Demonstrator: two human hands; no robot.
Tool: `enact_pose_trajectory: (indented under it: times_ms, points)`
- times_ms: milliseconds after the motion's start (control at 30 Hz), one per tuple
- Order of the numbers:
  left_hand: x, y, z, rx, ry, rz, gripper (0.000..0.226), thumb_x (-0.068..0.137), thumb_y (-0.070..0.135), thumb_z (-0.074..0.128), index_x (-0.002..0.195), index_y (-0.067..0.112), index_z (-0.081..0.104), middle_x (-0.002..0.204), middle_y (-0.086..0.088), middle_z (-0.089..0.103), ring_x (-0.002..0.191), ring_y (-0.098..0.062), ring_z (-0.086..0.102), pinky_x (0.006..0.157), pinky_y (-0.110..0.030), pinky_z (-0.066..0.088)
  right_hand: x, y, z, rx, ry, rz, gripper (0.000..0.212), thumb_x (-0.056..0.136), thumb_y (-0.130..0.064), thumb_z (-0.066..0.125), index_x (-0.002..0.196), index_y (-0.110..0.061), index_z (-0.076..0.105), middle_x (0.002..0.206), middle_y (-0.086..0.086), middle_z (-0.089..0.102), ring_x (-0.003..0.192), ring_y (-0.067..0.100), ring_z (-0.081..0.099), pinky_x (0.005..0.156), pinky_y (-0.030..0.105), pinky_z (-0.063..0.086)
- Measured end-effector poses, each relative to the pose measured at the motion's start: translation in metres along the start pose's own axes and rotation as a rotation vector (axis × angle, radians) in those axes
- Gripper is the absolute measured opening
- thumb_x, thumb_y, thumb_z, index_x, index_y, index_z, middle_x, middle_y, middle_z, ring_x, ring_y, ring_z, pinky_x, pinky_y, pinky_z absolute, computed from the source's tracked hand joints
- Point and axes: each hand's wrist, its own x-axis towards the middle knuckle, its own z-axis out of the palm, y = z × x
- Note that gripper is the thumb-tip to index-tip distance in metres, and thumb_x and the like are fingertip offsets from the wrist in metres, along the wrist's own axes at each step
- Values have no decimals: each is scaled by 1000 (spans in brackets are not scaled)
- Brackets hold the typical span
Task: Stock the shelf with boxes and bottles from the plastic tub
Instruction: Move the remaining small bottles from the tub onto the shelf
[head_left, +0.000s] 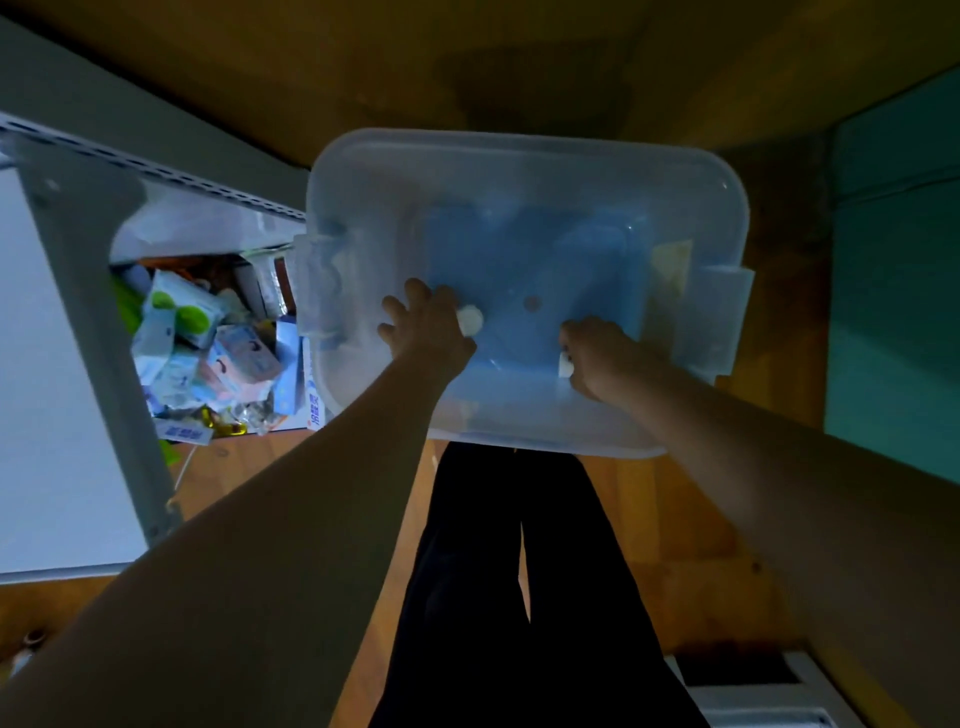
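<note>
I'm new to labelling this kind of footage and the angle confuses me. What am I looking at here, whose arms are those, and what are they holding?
There is no machine here. The single picture comes from a camera worn on a person's head, looking steeply down, so you see their own two bare arms and dark trouser legs above a wooden floor.

Both hands reach into a translucent plastic tub with a bluish bottom. The left hand rests beside a small white round object. The right hand grips another small white item; what either is cannot be told.

To the left stands a grey metal shelf, with a jumble of packets and boxes on a lower level.
</note>
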Motion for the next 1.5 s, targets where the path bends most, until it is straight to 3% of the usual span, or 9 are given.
enact_pose_trajectory:
  times_ms: [333,500,667,800,933,1100,1200,1333,1500]
  points:
    - [2,3,11,-138,-10,105,52,86,9,65,131,14,41,128,-20,33,107,-46,52,90,-50,47,7,2,4,113,17,11,34,88,-13,63,119,-4,54,122,17,60,116,34,57,89,36,47]
    - [-3,15,15,-116,-20,244,70,81,24,76,140,20,37,134,-20,26,109,-43,41,95,-46,43,13,1,2,191,45,1,38,87,-22,69,118,-4,58,122,18,62,116,34,58,86,34,46]
    - [3,13,19,-77,13,250,45,90,19,67,131,22,49,132,-19,30,110,-44,41,94,-46,43,13,3,-4,224,54,33,39,88,-19,68,121,-3,57,124,18,61,118,34,57,84,32,45]
    - [10,8,16,-82,-26,285,47,89,21,68,133,23,51,132,-19,34,111,-43,45,99,-45,42,12,4,-8,220,54,41,40,90,-19,67,123,-1,56,126,18,61,119,34,56,82,31,42]
    - [10,4,3,-406,-63,271,47,79,23,78,121,11,59,112,-17,58,99,-29,61,77,-25,46,3,4,-16,303,88,46,39,87,-19,69,120,-2,57,123,19,61,115,33,57,72,26,34]
    - [-42,6,-57,-888,-103,169,31,90,14,71,117,10,54,81,1,55,73,-13,52,54,-16,43,-45,-12,-62,492,220,-29,38,89,-24,68,121,-4,58,117,16,63,106,32,58,69,30,33]
    - [-97,8,-112,-1025,-127,156,22,95,25,65,112,20,53,87,-2,55,75,-15,52,62,-28,44,-97,-25,-106,652,356,-116,37,92,-20,64,128,-10,59,118,12,63,99,26,58,68,23,31]
    - [-184,14,-195,-1148,16,175,30,96,34,61,119,15,57,100,-6,64,81,-15,58,70,-33,47,-183,-48,-168,897,538,-240,31,92,-14,67,123,-16,63,116,3,65,102,21,62,80,31,50]
    - [-298,7,-275,-1292,287,278,33,87,47,61,101,18,65,85,1,68,72,-9,61,66,-32,48,-285,-88,-243,1165,641,-389,30,89,-9,69,115,-22,63,111,-5,69,100,11,67,83,28,55]
